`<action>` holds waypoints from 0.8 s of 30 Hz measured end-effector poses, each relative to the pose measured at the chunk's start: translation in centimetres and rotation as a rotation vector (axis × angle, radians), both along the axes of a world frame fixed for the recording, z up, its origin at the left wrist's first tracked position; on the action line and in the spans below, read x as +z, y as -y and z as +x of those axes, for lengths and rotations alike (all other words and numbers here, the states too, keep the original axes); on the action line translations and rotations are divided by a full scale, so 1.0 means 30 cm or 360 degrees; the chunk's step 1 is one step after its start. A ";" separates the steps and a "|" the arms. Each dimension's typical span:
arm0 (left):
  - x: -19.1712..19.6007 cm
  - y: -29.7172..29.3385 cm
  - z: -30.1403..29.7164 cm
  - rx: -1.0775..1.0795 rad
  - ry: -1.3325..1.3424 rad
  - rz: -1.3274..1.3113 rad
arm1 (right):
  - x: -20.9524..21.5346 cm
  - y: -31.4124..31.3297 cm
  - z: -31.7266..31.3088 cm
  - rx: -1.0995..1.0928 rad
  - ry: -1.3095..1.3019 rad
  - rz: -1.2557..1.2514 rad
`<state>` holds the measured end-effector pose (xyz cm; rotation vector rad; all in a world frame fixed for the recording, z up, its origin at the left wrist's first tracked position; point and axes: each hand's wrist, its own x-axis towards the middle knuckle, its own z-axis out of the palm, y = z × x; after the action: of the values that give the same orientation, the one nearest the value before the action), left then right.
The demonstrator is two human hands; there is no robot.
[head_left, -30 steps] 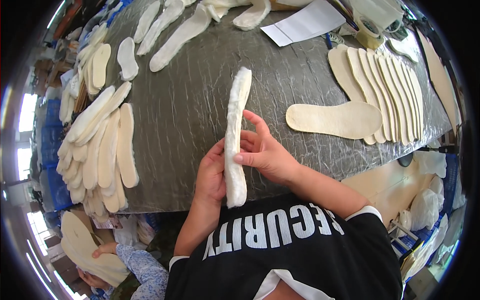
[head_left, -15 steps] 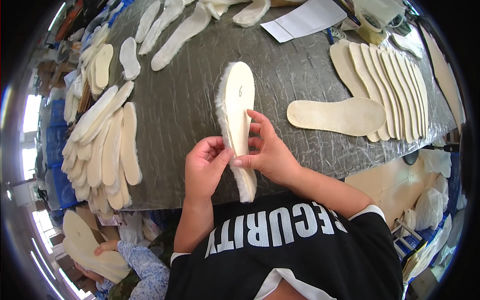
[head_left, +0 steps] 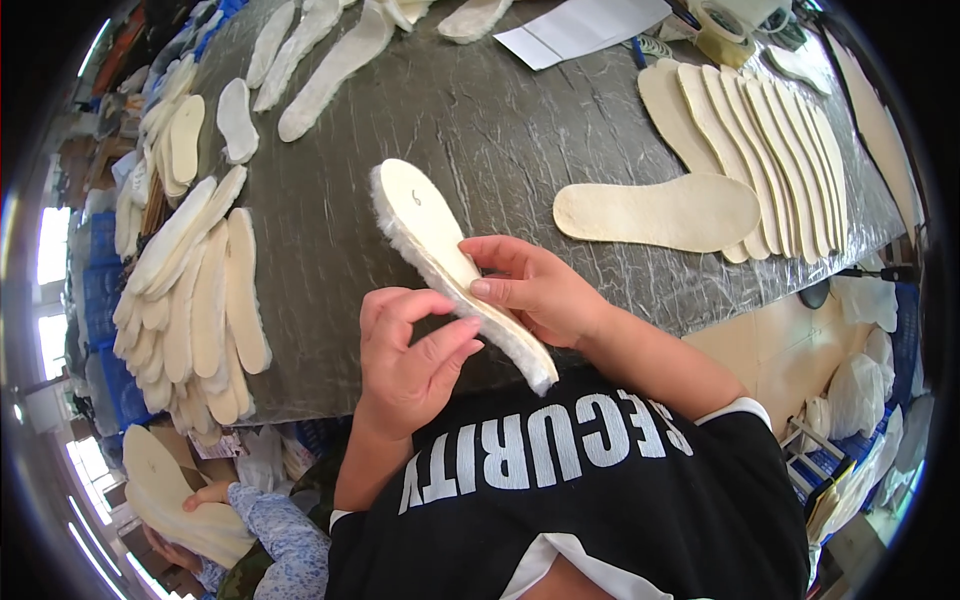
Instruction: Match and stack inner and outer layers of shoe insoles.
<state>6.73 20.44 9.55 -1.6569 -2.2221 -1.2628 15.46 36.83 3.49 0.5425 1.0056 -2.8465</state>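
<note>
I hold a cream insole with a fleecy white underside (head_left: 432, 240) above the near edge of the grey table (head_left: 500, 130). My right hand (head_left: 535, 288) grips it at the middle, thumb on its smooth top face. My left hand (head_left: 405, 355) is just below it, fingers curled, fingertips touching its fleecy edge near the heel end. The insole is tilted, its toe pointing up and to the left.
A fanned stack of fleecy insoles (head_left: 195, 290) lies at the table's left. A single flat cream insole (head_left: 660, 210) rests on an overlapped row of them (head_left: 760, 130) at the right. White paper (head_left: 580, 25) lies at the far edge. Another person's hand (head_left: 205, 495) holds insoles at lower left.
The insole has turned from standing on edge to showing its smooth top face and has tilted leftward. My left hand has slid off its edge toward the heel end.
</note>
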 end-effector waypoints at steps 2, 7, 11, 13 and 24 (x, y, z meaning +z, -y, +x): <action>0.021 -0.015 0.000 -0.0221 -0.0254 -0.0151 | 0.017 -0.006 0.002 0.0134 0.0050 -0.0075; 0.010 -0.044 0.000 -0.0328 -0.0093 -0.0174 | -0.044 0.006 0.013 0.0362 -0.0013 -0.0037; -0.009 -0.030 -0.020 -0.0170 0.0145 0.0019 | 0.005 -0.089 0.086 0.0567 -0.0511 0.0181; 0.006 -0.057 -0.037 -0.0162 0.0097 0.0076 | 0.041 -0.107 0.108 0.0518 -0.0610 0.0208; 0.218 -0.192 -0.014 -0.0659 -0.0029 -0.0160 | 0.171 -0.125 0.109 0.0310 -0.0646 0.0494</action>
<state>6.31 26.20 16.07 -2.2429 -2.0265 -1.2186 18.73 40.58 8.61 -0.1275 1.4840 -2.6922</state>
